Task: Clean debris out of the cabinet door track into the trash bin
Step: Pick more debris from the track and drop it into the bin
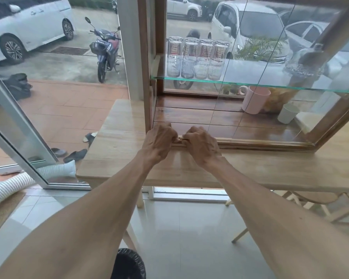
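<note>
Track (250,142) of the wooden cabinet (149,109) runs along the cabinet's front bottom edge, across the middle of the frame, where the cabinet stands on a light wooden desk (117,150). Both hands meet at the left part of this track. The left hand (158,141) is curled into a loose fist, fingers bent down onto the groove; the right hand (201,144) is curled the same way just beside it, and between their fingertips a small pale strip or sliver shows at the track. Whether either hand actually pinches it cannot be told, as the fingertips are hidden behind the knuckles.

Behind the hands lies the dark, glossy wooden floor of the cabinet. At its right stand a pink mug (255,100) and, near it, a smaller white cup (287,115). Above them a glass shelf (250,84) crosses the cabinet, carrying four clear measuring glasses (197,58) upside down in a row at its left end. A glass cabinet door (280,57) covers the centre and right.

At the bottom centre of the frame, on the pale tiled floor between the forearms, is the rim of a trash bin (129,264) lined with a black bag, well apart from the hands. In the upper left, outside, stand a motorcycle (106,49) and a white van (26,23).
</note>
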